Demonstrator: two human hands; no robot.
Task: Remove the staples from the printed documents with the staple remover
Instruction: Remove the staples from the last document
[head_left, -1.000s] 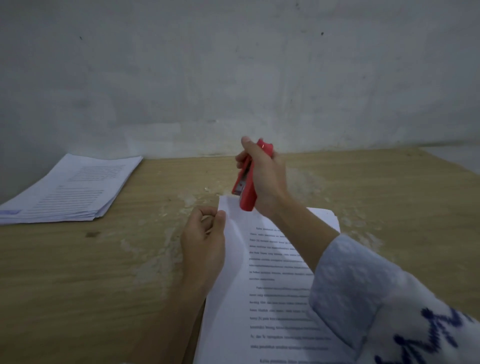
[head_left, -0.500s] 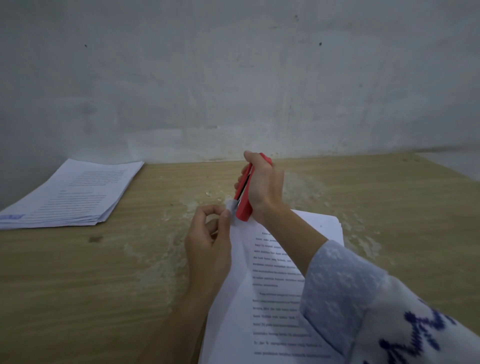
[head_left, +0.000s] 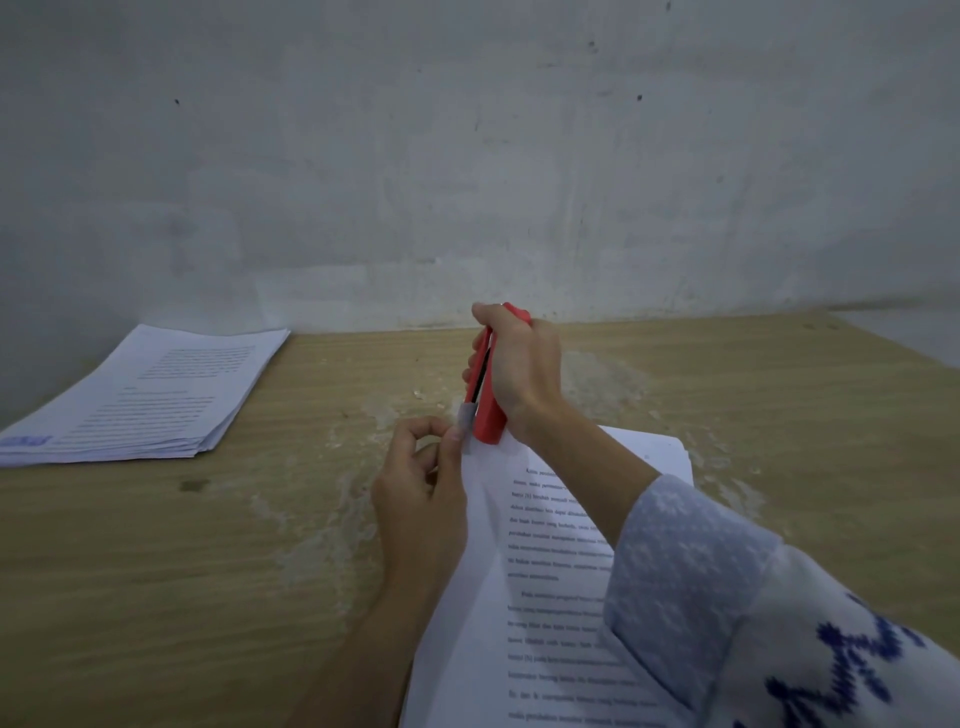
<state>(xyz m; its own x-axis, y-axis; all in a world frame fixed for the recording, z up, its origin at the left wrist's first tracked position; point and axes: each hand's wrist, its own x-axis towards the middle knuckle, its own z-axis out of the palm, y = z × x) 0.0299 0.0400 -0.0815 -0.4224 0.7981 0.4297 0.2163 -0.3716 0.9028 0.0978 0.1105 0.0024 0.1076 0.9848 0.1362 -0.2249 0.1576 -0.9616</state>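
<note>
The stapled document (head_left: 540, 587) lies at lower centre of the frame, its top left corner lifted just off the bench and pinched between thumb and forefinger of the left hand (head_left: 421, 499). It looks like a thin sheaf of printed sheets: light, limp, easy to crease or tear at the corner, so the best hold is judged to be close beside the staple, as here, with the rest left flat to carry its own weight. The staple itself is too small to make out. The red staple remover (head_left: 483, 400) stands nearly upright at that corner, its grey metal tip touching or just over the paper by the left thumb; it seems a hard, stiff plastic tool, small enough to be steered by one hand. The right hand (head_left: 524, 374) has its grip clamped round the remover's body, thumb over the top end, a patterned sleeve (head_left: 727, 597) trailing to the lower right. At left of the frame, well apart, a second stack of printed pages (head_left: 145, 400) rests near the wall. The bench (head_left: 208, 571) is pale wood grain with scuffed, whitish patches around the work. Behind it rises a plain grey wall (head_left: 467, 156), marked and dimly lit.
</note>
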